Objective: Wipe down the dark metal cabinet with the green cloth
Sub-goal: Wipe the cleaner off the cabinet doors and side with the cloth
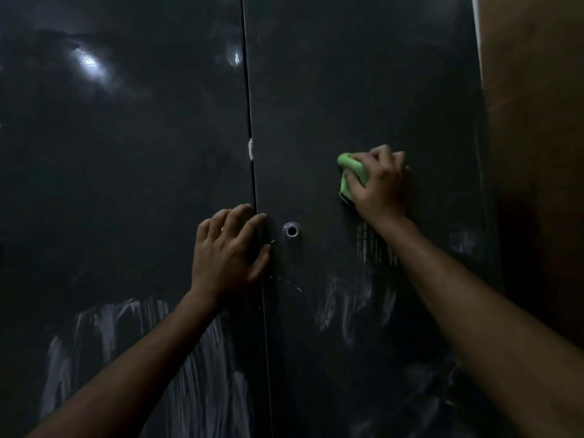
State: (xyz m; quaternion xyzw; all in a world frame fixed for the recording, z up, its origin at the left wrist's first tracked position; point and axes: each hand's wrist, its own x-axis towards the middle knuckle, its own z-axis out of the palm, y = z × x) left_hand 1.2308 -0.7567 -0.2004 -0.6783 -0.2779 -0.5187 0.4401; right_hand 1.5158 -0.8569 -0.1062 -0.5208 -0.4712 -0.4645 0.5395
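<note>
The dark metal cabinet [331,90] fills the view, its two doors meeting at a vertical seam near the middle. My right hand [380,184] presses the green cloth [350,172] flat against the right door, fingers curled over it; most of the cloth is hidden under the hand. My left hand [229,251] lies flat with spread fingers across the seam, just left of a round silver lock [291,229].
Pale dusty streaks [189,358] cover the lower part of both doors. A small white patch [251,149] sits on the seam above my left hand. A brown wall [537,153] borders the cabinet's right edge.
</note>
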